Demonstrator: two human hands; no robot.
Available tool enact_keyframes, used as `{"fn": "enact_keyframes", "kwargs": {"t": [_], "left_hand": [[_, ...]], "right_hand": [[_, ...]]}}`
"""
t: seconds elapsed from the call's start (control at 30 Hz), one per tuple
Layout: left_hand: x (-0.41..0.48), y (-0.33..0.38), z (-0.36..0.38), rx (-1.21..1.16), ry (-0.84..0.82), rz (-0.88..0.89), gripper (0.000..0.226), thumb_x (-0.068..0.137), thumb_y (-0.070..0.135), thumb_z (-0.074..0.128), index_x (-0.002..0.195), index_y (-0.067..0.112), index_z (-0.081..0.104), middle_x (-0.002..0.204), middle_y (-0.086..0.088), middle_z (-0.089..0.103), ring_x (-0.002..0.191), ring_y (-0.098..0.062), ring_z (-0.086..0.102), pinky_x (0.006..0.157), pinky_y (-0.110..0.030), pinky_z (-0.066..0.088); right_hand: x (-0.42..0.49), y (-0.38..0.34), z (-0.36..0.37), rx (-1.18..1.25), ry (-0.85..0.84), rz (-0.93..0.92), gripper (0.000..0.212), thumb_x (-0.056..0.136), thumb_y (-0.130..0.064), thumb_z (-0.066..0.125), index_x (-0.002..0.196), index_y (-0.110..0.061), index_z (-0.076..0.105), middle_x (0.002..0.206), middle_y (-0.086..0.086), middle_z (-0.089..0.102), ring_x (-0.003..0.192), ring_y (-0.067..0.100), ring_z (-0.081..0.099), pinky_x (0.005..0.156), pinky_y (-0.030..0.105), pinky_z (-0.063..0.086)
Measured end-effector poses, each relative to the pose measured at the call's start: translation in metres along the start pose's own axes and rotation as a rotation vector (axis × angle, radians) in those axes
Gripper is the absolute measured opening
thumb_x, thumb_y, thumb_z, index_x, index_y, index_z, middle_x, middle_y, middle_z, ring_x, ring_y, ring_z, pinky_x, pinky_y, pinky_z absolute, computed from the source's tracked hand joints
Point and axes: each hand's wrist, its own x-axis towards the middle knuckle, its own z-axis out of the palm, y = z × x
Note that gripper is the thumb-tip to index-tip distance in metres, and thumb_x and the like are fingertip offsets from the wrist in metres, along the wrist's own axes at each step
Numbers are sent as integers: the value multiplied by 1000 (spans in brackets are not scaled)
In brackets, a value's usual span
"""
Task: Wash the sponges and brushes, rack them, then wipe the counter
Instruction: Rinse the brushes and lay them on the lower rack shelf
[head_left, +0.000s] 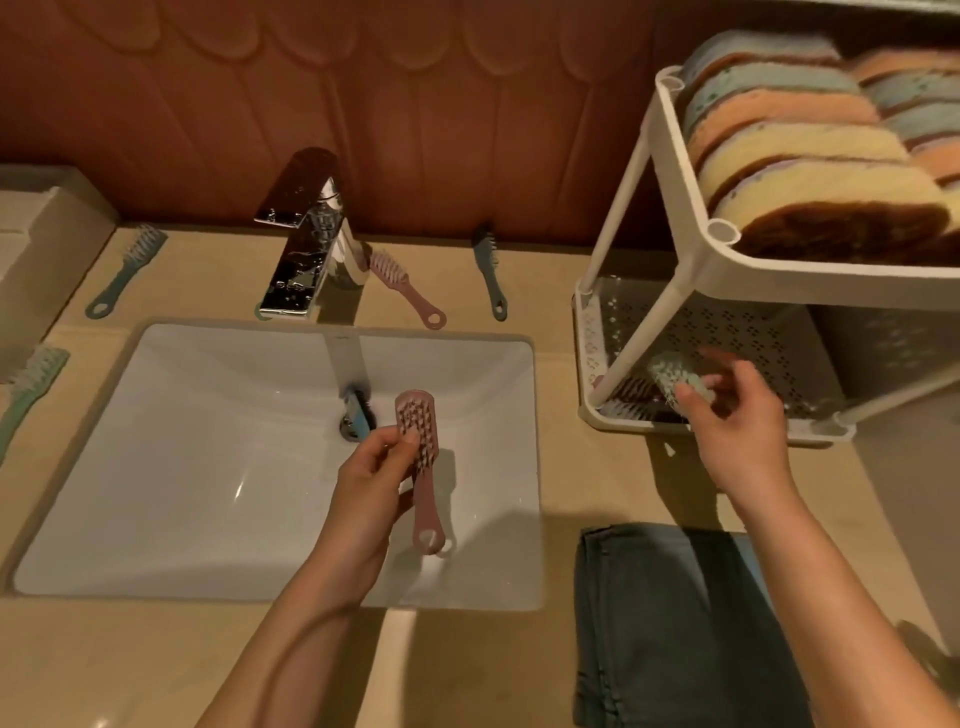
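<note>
My left hand (371, 486) grips a pink brush (422, 467) over the white sink (182, 467), bristles facing up, handle pointing toward me. My right hand (737, 415) holds a green brush (672, 379) at the front edge of the lower tier of the white rack (691, 260); the brush is blurred. Several sponges (810, 156) stand in rows on the rack's upper tier. More brushes lie on the counter: a pink one (410, 291) beside the faucet, a dark green one (488, 273) to its right, green ones at far left (127, 270) and left edge (26, 389).
A chrome faucet (306, 244) stands behind the sink with water running down to the drain (357, 415). A folded dark cloth (670, 623) lies on the beige counter (613, 483) right of the sink. A beige box (47, 223) sits at far left.
</note>
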Motion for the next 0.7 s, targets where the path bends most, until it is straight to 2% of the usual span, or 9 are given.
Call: {"fn": "enact_keyframes", "kwargs": {"t": [0.1,0.17,0.3,0.4,0.53,0.7], "left_hand": [[3,-6,11,78,5,18,13,94,20,51,86,19,62,93,-4,64,86,-18,59,81,-35,49],[6,-8,18,98,-1,2,14,94,20,52,85,19,62,93,-7,63,87,-19,59,80,-34,49],[10,-9,27,109,-5,-9,13,94,22,52,87,19,62,97,-9,63,89,-18,59,81,-33,50],[10,-9,32,114,-20,-12,13,94,23,51,89,18,62,99,-9,64,92,-18,61,79,-31,50],[8,-12,36,126,-32,-23,14,94,24,52,88,18,63,92,-4,66,89,-18,61,83,-34,50],[6,-16,34,128,-57,-50,13,94,24,52,91,18,64,90,-4,68,90,-20,63,86,-36,50]], "right_hand": [[26,13,-2,-193,-34,-84,29,88,-15,61,117,-12,57,110,5,61,106,21,55,91,37,46],[42,18,1,-286,-83,-144,24,88,-12,60,112,-10,61,113,12,63,107,29,56,89,36,45],[74,20,16,-433,-197,-240,18,87,-9,59,103,-8,65,107,14,66,102,32,58,89,38,45],[86,15,29,-438,-273,-212,17,87,-14,60,101,-8,67,107,15,68,102,35,60,90,45,48],[90,7,41,-556,-340,-210,17,90,-11,55,100,-1,65,110,21,64,106,38,55,89,41,42],[93,8,44,-519,-371,-174,20,92,-10,53,106,1,62,115,22,61,110,38,53,90,41,41]]}}
